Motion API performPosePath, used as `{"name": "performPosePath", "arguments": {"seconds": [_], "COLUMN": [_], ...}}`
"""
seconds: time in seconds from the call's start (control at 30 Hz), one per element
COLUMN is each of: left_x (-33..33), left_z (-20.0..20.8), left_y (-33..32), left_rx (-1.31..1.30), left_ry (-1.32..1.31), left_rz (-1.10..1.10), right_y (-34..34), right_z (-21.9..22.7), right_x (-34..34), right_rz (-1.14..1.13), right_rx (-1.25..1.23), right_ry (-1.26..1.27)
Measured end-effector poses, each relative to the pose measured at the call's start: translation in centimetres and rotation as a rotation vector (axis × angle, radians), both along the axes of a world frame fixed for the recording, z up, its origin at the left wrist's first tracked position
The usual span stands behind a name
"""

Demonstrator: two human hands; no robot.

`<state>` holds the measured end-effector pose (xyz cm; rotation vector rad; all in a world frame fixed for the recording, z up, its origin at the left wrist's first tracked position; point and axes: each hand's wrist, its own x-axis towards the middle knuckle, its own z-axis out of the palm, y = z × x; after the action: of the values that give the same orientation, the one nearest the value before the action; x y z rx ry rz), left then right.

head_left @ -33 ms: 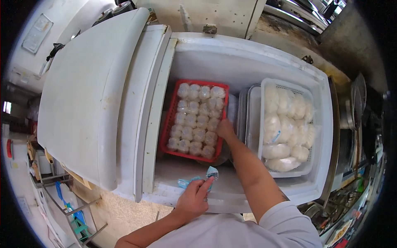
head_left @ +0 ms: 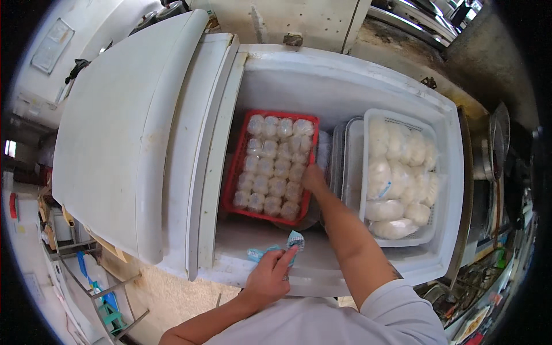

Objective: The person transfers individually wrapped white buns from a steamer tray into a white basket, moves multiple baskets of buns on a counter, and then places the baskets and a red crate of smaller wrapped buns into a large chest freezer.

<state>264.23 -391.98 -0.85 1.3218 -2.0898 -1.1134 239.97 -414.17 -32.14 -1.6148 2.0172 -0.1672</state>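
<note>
The red plastic basket (head_left: 231, 184) sits low inside the big white box-shaped freezer (head_left: 345, 73). It is full of small round white balls (head_left: 265, 167) in neat rows, with shiny clear plastic over them. The right hand (head_left: 313, 178) is at the basket's right side, by the rim. Its fingertips are hard to see, so I cannot tell how far they are open or if they grip it. The left hand (head_left: 268, 277) is near the freezer's front edge, below the basket. Its fingers are curled closed around a crumpled light-blue plastic wrapper (head_left: 295, 238), one finger pointing along it.

To the right is a white plastic basket (head_left: 363, 178) with fat white lumps (head_left: 401, 164) in clear plastic. The smooth white lid (head_left: 123, 132) is on the left. The floor (head_left: 175, 287) is tan.
</note>
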Motion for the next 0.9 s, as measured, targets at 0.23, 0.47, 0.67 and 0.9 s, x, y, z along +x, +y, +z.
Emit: {"name": "performPosePath", "arguments": {"seconds": [0.23, 0.47, 0.67, 0.9], "left_x": [0.0, 0.1, -0.7, -1.3], "left_z": [-0.3, -1.0, -0.4, 0.5], "left_y": [0.1, 0.9, 0.9, 1.3], "left_rx": [-0.044, -0.046, -0.051, -0.057], "left_ry": [-0.036, -0.015, -0.08, -0.008], "left_rz": [0.018, 0.072, 0.067, 0.297], "right_y": [-1.8, -0.4, 2.0, 10.1], "right_z": [-0.7, 7.5, 11.5, 27.1], "right_x": [0.5, 2.0, -0.4, 1.1], "right_rz": [-0.053, 0.007, 0.089, 0.314], "right_rx": [-0.012, 0.085, 0.049, 0.081], "right_ry": [-0.002, -0.075, -0.011, -0.495]}}
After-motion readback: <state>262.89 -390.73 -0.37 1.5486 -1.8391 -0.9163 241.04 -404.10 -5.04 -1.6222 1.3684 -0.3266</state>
